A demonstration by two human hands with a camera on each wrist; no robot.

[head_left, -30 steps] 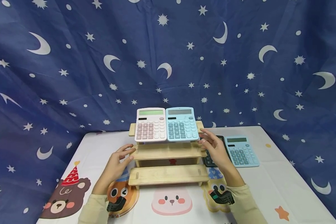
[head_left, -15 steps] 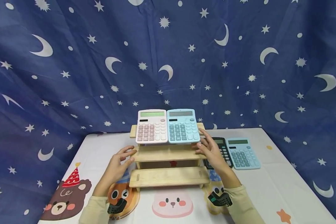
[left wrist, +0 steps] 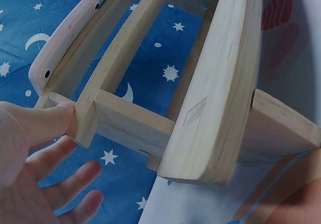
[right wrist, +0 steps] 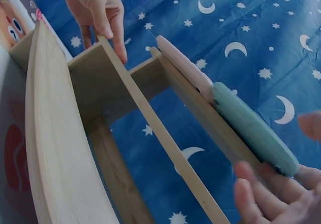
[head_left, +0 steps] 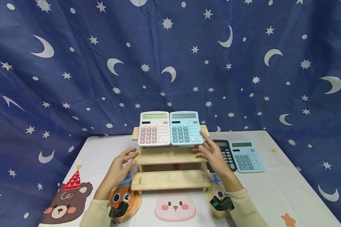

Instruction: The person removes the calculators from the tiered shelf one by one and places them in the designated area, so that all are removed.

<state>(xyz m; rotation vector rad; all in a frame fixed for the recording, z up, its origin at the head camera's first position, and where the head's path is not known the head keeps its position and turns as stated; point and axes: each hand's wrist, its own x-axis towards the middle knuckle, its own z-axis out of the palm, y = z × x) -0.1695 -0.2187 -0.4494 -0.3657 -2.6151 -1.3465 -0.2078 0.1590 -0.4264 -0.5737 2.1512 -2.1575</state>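
Observation:
A three-tier wooden stand (head_left: 171,180) holds a pink-and-white calculator (head_left: 154,134) and a blue calculator (head_left: 186,134) side by side, leaning on its top tier. My left hand (head_left: 116,168) pinches the left end of the middle board between thumb and fingers; the left wrist view shows this hand (left wrist: 40,163) with its other fingers spread. My right hand (head_left: 216,159) touches the blue calculator's lower right corner with a fingertip. In the right wrist view, fingers of that hand (right wrist: 281,196) lie at the blue calculator's (right wrist: 253,128) lower end, the thumb apart.
Right of the stand, a black calculator (head_left: 228,157) lies partly behind my right hand, beside another blue calculator (head_left: 247,157). A blue curtain (head_left: 170,47) with moons and stars hangs behind the white patterned table (head_left: 272,189).
My right hand has moved slightly left, its fingers now at the blue calculator's lower corner. My left hand stays at the stand's left end. The whole head view has shifted slightly.

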